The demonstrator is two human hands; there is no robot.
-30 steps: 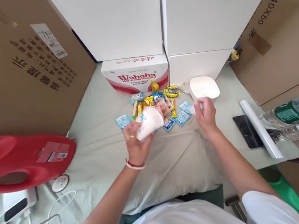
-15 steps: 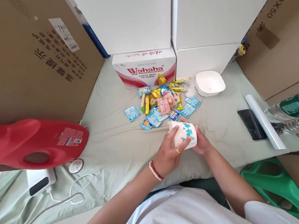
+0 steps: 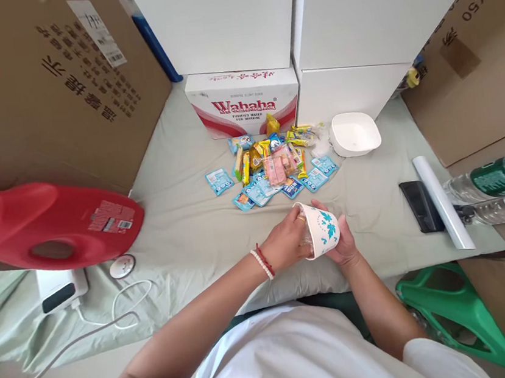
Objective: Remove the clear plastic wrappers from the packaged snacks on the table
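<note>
Head view covers a surface draped in a pale green cloth (image 3: pixel 183 222), bounded by cardboard boxes (image 3: pixel 51 85) on the left and right and white boxes (image 3: pixel 350 11) at the rear. A Wahaha carton (image 3: pixel 244 104) stands against the white boxes. In front of it lies a pile of snack packets (image 3: pixel 272 165), with a white bowl (image 3: pixel 355 133) just beside the pile on the right. A red jug (image 3: pixel 49 223) lies at the left edge, above a power bank (image 3: pixel 62 289) and its cable. A dark phone (image 3: pixel 418 205), a white roll (image 3: pixel 442 202) and water bottles (image 3: pixel 496 190) lie at the right.

Compared with one second earlier, both hands have drawn back from the snack pile toward the body, and the paper cup (image 3: pixel 319 230) has passed from the left hand alone to a two-hand hold.

Left hand (image 3: pixel 287 243): fingers curled, fingertips inside the rim of the cup. Right hand (image 3: pixel 344 242): half closed, cupping the cup's base and side from beneath. The cup lies tilted on its side, mouth toward the left hand, held above the cloth between the snack pile and the body.
</note>
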